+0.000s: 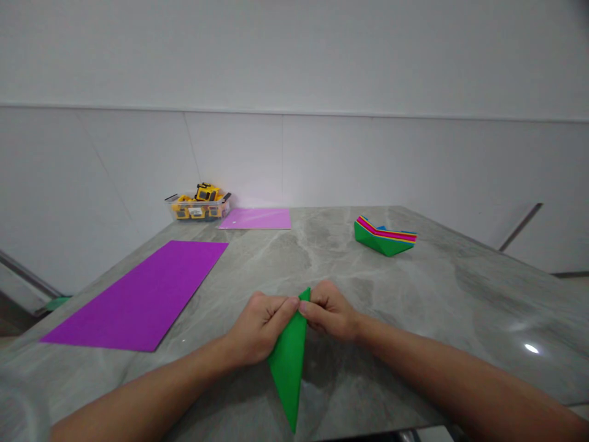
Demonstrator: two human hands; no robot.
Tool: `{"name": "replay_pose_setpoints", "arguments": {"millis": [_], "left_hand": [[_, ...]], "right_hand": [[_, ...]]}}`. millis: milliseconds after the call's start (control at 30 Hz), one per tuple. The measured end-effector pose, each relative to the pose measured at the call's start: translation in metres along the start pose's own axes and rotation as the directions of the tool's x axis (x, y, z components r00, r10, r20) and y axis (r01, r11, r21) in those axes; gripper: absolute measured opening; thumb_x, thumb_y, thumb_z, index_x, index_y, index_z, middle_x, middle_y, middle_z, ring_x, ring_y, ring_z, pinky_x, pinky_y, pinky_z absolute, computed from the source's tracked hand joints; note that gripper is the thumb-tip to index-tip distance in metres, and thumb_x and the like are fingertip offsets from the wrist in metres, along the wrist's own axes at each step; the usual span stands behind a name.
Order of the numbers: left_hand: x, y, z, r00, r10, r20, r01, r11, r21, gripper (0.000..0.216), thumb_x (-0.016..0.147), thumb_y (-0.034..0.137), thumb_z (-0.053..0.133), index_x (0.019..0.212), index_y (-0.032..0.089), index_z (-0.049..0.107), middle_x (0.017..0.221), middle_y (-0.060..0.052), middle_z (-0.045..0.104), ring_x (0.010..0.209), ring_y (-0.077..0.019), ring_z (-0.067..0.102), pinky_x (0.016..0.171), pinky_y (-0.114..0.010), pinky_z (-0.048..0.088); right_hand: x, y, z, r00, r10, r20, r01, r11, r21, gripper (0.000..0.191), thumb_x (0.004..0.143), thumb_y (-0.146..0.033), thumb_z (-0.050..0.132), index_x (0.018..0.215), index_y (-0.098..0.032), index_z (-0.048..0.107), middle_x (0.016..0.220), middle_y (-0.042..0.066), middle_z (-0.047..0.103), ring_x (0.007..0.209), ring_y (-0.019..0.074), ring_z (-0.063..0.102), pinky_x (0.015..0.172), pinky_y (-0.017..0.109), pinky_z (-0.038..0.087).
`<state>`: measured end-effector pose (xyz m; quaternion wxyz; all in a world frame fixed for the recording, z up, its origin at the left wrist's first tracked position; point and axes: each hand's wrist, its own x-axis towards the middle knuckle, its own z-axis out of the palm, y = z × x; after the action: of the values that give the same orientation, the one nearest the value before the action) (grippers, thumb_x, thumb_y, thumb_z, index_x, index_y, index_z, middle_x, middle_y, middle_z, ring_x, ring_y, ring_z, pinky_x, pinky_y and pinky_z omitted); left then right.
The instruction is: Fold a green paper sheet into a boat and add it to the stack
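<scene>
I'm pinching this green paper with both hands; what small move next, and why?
Perhaps slide your right hand down the folded green paper, pressing its edge: that hand and your left hand pinch near the far tip, leaving the near point unheld.

The left hand (264, 325) and the right hand (332, 312) are bare; the left wrist (226, 351) and the right wrist (361, 326) are bare as well; the left forearm (151, 390) and the right forearm (460, 368) are likewise uncovered as far as they show; both look smooth in outline, slimmer near the wrist and thicker toward the edge of the view; the thumbs (285, 314) have blunt, rounded tips; the nails are too small to make out; the upper arms lie out of sight.
</scene>
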<state>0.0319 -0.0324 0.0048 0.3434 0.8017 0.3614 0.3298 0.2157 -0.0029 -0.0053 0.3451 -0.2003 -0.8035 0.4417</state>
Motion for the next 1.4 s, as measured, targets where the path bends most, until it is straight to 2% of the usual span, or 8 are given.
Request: {"name": "replay_pose_setpoints", "arguments": {"millis": [100,267,500,633,833,1000,1167,1400], "left_hand": [[0.000,-0.003,0.000,1.000,0.013,0.020,-0.014,0.999,0.051,0.046,0.097,0.039,0.035,0.056,0.020,0.035,0.050,0.007,0.029,0.045,-0.0077,0.031,0.047,-0.022,0.025],[0.002,-0.010,0.002,1.000,0.014,-0.013,-0.012,0.994,0.111,0.045,0.095,0.041,0.041,0.056,0.020,0.035,0.050,0.008,0.027,0.045,-0.0079,0.031,0.047,-0.023,0.023],[0.002,-0.014,0.000,0.995,-0.064,0.081,0.071,0.993,-0.090,0.045,0.092,0.048,0.048,0.058,0.019,0.042,0.055,0.006,0.033,0.051,-0.0088,0.033,0.047,-0.021,0.026],[0.001,-0.010,-0.002,0.996,-0.044,0.077,0.046,0.998,-0.036,0.046,0.092,0.045,0.047,0.056,0.019,0.039,0.053,0.007,0.030,0.049,-0.0079,0.031,0.047,-0.021,0.024],[0.002,-0.004,-0.005,0.995,-0.052,0.086,0.051,0.999,0.014,0.048,0.092,0.044,0.047,0.053,0.019,0.035,0.051,0.008,0.026,0.047,-0.0073,0.028,0.045,-0.022,0.021],[0.002,-0.006,-0.004,0.997,-0.035,0.072,0.034,0.999,0.019,0.049,0.092,0.044,0.048,0.052,0.019,0.034,0.050,0.008,0.025,0.047,-0.0069,0.027,0.044,-0.022,0.020],[0.003,-0.005,-0.002,0.999,0.004,0.033,-0.006,0.998,0.057,0.047,0.093,0.041,0.044,0.052,0.019,0.034,0.050,0.007,0.025,0.045,-0.0070,0.027,0.045,-0.022,0.021],[0.002,-0.006,0.000,1.000,0.005,0.005,-0.005,0.994,0.111,0.047,0.092,0.038,0.042,0.051,0.019,0.031,0.049,0.008,0.021,0.044,-0.0066,0.025,0.044,-0.022,0.018]], "right_hand": [[0.001,-0.002,-0.003,0.999,-0.001,-0.052,-0.002,0.998,-0.059,0.057,0.091,-0.052,0.047,0.046,-0.019,0.039,0.040,-0.005,0.035,0.037,0.0057,0.030,0.038,0.020,0.022],[0.001,0.000,-0.004,1.000,0.022,0.014,-0.022,0.999,0.036,0.057,0.094,-0.046,0.040,0.042,-0.020,0.040,0.037,-0.004,0.036,0.035,0.0069,0.034,0.038,0.020,0.027],[-0.001,0.004,-0.005,0.999,-0.005,-0.036,0.004,0.999,-0.043,0.054,0.094,-0.043,0.038,0.047,-0.019,0.043,0.039,-0.004,0.040,0.036,0.0073,0.038,0.039,0.020,0.029],[-0.001,0.000,-0.003,0.996,-0.017,-0.083,0.006,0.991,-0.137,0.051,0.095,-0.042,0.038,0.049,-0.019,0.041,0.040,-0.005,0.038,0.037,0.0071,0.035,0.040,0.020,0.028],[-0.002,-0.007,-0.005,1.000,-0.006,-0.027,0.002,0.988,-0.156,0.049,0.095,-0.036,0.033,0.049,-0.021,0.040,0.041,-0.003,0.043,0.039,0.0092,0.041,0.043,0.021,0.033],[-0.003,-0.006,-0.005,1.000,0.015,-0.008,-0.016,0.997,-0.074,0.052,0.097,-0.039,0.032,0.050,-0.020,0.044,0.041,-0.002,0.045,0.039,0.0099,0.044,0.042,0.022,0.035],[-0.002,-0.005,0.000,1.000,-0.012,0.014,0.014,0.994,-0.106,0.054,0.097,-0.046,0.033,0.049,-0.020,0.042,0.041,-0.003,0.042,0.037,0.0082,0.038,0.040,0.021,0.029],[-0.002,-0.008,0.000,0.999,-0.041,0.000,0.041,0.993,-0.107,0.049,0.094,-0.036,0.033,0.048,-0.022,0.040,0.039,-0.003,0.041,0.038,0.0095,0.039,0.041,0.023,0.031]]}}
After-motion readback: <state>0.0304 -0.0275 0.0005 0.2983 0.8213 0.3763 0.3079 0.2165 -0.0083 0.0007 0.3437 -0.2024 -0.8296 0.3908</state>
